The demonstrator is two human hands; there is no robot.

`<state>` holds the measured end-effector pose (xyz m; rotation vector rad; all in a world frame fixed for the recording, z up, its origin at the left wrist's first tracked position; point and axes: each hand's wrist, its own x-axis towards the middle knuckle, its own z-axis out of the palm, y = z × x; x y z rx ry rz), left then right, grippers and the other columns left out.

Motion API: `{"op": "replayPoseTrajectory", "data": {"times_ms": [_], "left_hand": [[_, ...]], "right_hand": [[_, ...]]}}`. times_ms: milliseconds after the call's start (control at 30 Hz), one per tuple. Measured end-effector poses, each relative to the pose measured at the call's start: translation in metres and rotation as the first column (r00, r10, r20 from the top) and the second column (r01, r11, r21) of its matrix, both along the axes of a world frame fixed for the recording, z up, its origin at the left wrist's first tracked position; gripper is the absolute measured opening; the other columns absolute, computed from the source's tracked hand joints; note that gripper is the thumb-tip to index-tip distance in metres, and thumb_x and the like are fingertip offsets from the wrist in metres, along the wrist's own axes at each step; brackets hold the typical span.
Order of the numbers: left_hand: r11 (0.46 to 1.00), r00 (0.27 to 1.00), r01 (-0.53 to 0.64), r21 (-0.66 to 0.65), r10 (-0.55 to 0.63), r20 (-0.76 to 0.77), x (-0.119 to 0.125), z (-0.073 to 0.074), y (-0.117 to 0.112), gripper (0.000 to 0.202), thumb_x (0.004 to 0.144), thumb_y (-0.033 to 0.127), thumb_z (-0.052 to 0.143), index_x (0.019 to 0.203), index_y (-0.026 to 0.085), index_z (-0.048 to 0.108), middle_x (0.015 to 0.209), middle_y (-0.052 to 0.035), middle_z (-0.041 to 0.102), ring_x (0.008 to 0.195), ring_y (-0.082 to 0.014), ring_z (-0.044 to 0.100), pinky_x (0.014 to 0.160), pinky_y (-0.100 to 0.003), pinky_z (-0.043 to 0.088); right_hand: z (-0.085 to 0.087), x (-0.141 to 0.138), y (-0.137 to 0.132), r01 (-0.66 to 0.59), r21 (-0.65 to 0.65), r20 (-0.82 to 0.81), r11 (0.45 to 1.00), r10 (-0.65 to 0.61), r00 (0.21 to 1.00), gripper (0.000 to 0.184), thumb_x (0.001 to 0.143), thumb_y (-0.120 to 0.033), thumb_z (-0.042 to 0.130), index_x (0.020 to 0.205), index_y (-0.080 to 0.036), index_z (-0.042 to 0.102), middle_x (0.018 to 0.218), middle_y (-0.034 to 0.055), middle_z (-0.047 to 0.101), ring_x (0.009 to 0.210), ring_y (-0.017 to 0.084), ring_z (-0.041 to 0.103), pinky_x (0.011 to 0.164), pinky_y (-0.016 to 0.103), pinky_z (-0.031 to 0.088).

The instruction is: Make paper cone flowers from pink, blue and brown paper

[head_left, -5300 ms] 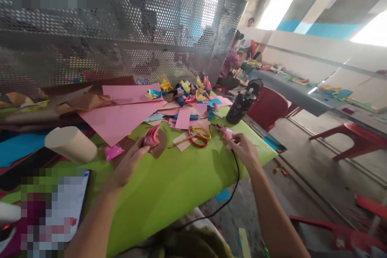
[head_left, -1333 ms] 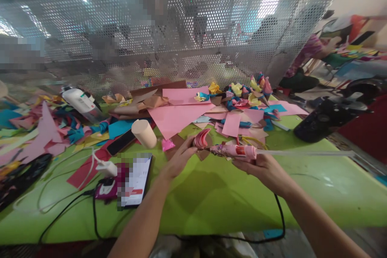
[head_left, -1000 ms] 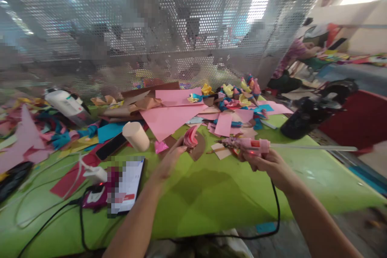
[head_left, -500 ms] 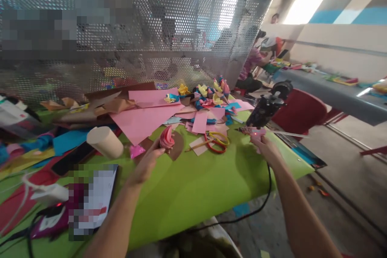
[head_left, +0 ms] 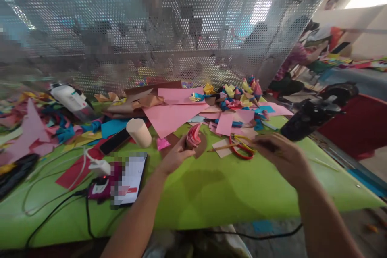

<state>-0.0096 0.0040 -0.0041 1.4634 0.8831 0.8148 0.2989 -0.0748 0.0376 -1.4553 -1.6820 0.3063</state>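
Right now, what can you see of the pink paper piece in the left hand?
The pink paper piece is a small fan of curved, layered strips and looks like thin paper. It stands upright, pinched at its base by the left hand, over a brown paper cutout on the green table.

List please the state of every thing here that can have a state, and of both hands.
left hand: closed on the pink folded paper.
right hand: blurred, grip cannot be told.
scissors: lying on the green table, beside the right hand.
phone: lying flat, screen lit.
cream roll: lying on its side.
white bottle: lying on its side.
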Motion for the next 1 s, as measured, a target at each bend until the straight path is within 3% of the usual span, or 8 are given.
{"op": "replayPoseTrajectory", "data": {"times_ms": [100,200,300,400,533,800,1000], "left_hand": [[1.0,1.0,0.009,-0.016,-0.009,0.029,0.0,-0.008,0.002,0.068,0.077,0.028,0.069,0.142,0.023,0.05,0.131,-0.0069,0.062,0.119,-0.0252,0.054,0.104,-0.039,0.044],[0.999,0.998,0.025,-0.026,-0.023,0.057,0.0,-0.012,0.002,0.07,0.079,0.032,0.072,0.144,0.023,0.049,0.132,-0.0082,0.061,0.12,-0.0261,0.055,0.102,-0.038,0.045],[1.0,0.999,0.029,-0.009,-0.028,0.045,0.002,-0.009,0.0,0.068,0.08,0.039,0.075,0.142,0.023,0.051,0.128,-0.008,0.064,0.12,-0.0266,0.056,0.104,-0.039,0.044],[0.999,0.999,0.041,0.019,-0.041,0.018,0.005,0.0,-0.002,0.065,0.08,0.042,0.075,0.139,0.023,0.055,0.127,-0.0081,0.066,0.122,-0.0277,0.057,0.107,-0.039,0.044],[0.996,0.999,0.05,0.069,-0.05,-0.004,0.007,0.007,-0.004,0.065,0.081,0.039,0.073,0.141,0.022,0.054,0.137,-0.008,0.063,0.13,-0.0284,0.053,0.112,-0.039,0.041],[0.998,0.999,0.054,0.046,-0.054,-0.007,0.004,0.002,-0.003,0.067,0.08,0.023,0.066,0.145,0.021,0.05,0.141,-0.0068,0.061,0.13,-0.0273,0.053,0.113,-0.039,0.041],[0.998,0.997,0.058,-0.031,-0.056,0.062,0.005,-0.003,-0.003,0.07,0.077,0.023,0.069,0.144,0.026,0.052,0.144,-0.0036,0.06,0.132,-0.0276,0.053,0.111,-0.037,0.044]], "right_hand": [[0.006,-0.053,0.016,-0.286,-0.063,-0.151,0.956,0.274,0.95,0.025,0.089,-0.041,0.066,0.103,-0.022,0.075,0.08,0.0038,0.066,0.066,0.016,0.057,0.06,0.026,0.046],[0.005,-0.089,0.032,-0.41,-0.098,-0.262,0.907,0.374,0.89,0.031,0.084,-0.038,0.071,0.11,-0.021,0.074,0.075,0.0004,0.061,0.063,0.014,0.051,0.057,0.024,0.041],[-0.002,-0.104,0.044,-0.477,-0.121,-0.349,0.87,0.413,0.841,0.034,0.079,-0.037,0.075,0.108,-0.018,0.073,0.074,-0.0007,0.058,0.064,0.013,0.048,0.057,0.024,0.039],[-0.01,-0.108,0.05,-0.509,-0.17,-0.379,0.844,0.421,0.824,0.029,0.079,-0.037,0.074,0.098,-0.016,0.072,0.068,-0.0026,0.053,0.061,0.012,0.044,0.056,0.024,0.035],[-0.011,-0.11,0.052,-0.504,-0.209,-0.299,0.838,0.436,0.849,0.021,0.08,-0.036,0.072,0.088,-0.016,0.072,0.064,-0.0033,0.049,0.06,0.012,0.042,0.054,0.024,0.031],[-0.021,-0.111,0.056,-0.477,-0.182,-0.295,0.86,0.415,0.861,0.014,0.08,-0.03,0.071,0.087,-0.019,0.075,0.074,0.0015,0.066,0.064,0.016,0.056,0.06,0.026,0.043],[-0.024,-0.109,0.056,-0.492,-0.181,-0.316,0.851,0.424,0.849,0.015,0.08,-0.031,0.072,0.089,-0.02,0.077,0.08,0.0028,0.07,0.069,0.018,0.061,0.064,0.028,0.048]]}}
